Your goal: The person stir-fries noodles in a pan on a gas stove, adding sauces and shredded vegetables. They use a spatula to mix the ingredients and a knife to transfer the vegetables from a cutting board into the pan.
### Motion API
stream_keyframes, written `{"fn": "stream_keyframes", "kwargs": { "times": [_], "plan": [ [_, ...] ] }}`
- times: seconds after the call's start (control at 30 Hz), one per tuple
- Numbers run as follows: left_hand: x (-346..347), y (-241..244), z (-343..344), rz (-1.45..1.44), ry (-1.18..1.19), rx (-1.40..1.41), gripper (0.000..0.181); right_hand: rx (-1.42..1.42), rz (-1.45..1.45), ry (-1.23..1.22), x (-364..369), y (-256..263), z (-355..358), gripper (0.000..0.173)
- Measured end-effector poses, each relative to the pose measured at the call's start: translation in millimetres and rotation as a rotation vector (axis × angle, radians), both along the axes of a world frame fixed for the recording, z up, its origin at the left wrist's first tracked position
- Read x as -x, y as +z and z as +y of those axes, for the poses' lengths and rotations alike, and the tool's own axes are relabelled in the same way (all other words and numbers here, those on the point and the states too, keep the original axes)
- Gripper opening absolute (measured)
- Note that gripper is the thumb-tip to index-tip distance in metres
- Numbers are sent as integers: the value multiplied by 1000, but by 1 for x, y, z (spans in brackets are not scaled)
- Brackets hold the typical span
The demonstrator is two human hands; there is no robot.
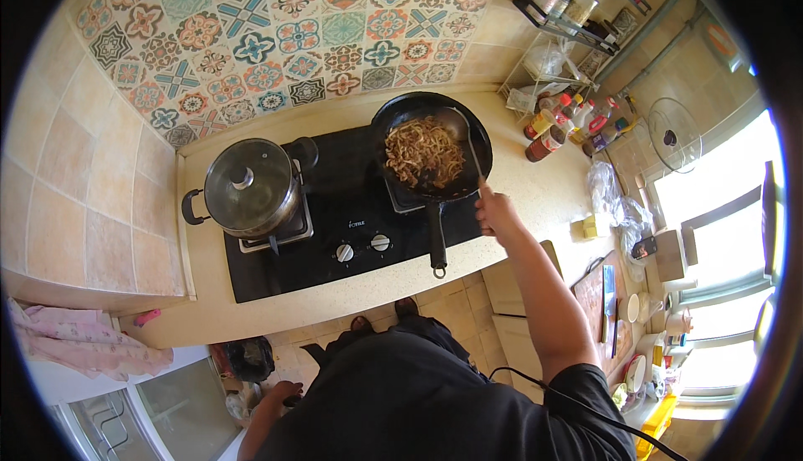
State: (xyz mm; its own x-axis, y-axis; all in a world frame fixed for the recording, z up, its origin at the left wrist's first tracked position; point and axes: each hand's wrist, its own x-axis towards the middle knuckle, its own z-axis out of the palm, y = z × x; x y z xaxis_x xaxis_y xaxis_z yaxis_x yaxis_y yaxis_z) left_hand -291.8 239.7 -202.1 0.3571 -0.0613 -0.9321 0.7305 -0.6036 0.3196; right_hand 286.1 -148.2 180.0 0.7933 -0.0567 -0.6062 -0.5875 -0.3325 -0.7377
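Note:
My right hand [497, 215] grips the handle of a metal ladle [475, 153]. The ladle's bowl rests inside a black wok [480, 175], at the far right of a heap of browned, sliced food [423, 150]. The wok sits on the right burner, its long handle [437, 238] pointing towards me and untouched. Down at my left side hangs my left hand [283, 393], partly covered by my body. A small dark patch shows by its fingers, and I cannot tell whether it is something held.
A glass-lidded pot [251, 191] occupies the left burner of the black gas hob [339, 210]. Sauce bottles [546, 142] stand right of the wok. Further right, a cleaver [608, 291] lies on a cutting board [621, 335]. A bin with a black bag [249, 359] stands lower left.

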Motion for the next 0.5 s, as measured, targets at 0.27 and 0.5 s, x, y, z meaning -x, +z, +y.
{"fn": "stream_keyframes", "kwargs": {
  "times": [0.27, 0.5],
  "plan": [
    [-55, 90, 2, -512, 118, 221, 35, -68, 61, 234, 41, 65, -23, 46],
    [-74, 90, -2, -435, 224, 270, 31, 385, -40, 443, 76, 105, -42, 54]
  ]
}}
